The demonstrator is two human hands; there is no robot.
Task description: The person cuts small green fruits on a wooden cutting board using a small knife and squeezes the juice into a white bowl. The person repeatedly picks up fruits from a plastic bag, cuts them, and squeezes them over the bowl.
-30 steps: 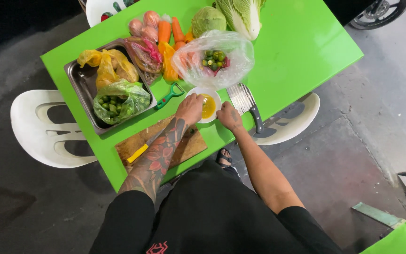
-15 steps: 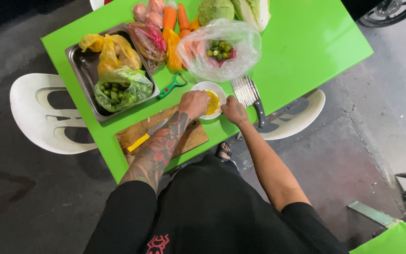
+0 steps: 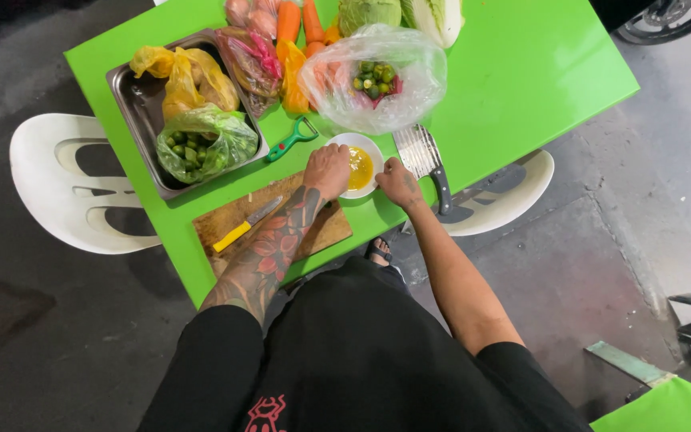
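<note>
At the far left a white plastic chair (image 3: 57, 188) stands against the edge of your green table (image 3: 537, 72). On the table, a metal tray (image 3: 133, 100) carries a yellow bag (image 3: 189, 76) and a clear bag of small green fruit (image 3: 201, 144). Just below the tray lies a wooden cutting board (image 3: 237, 216) with a yellow-handled knife (image 3: 245, 225) resting on it; a green peeler (image 3: 292, 138) lies just right of the tray. Your left hand (image 3: 327, 170), its forearm tattooed, rests with fingers curled over the left rim of a small white bowl (image 3: 359, 164) of yellow liquid, which sits near the table's front edge, between your two hands. Whether that hand clasps anything cannot be told. Behind the bowl sits a large clear bag of limes (image 3: 373, 78), with carrots (image 3: 297, 20) and cabbage (image 3: 369, 12) beyond. Your right hand (image 3: 399, 182) touches the bowl's right rim, fingers bent; its grip cannot be told. Just right lies a crinkle cutter (image 3: 421, 156).
</note>
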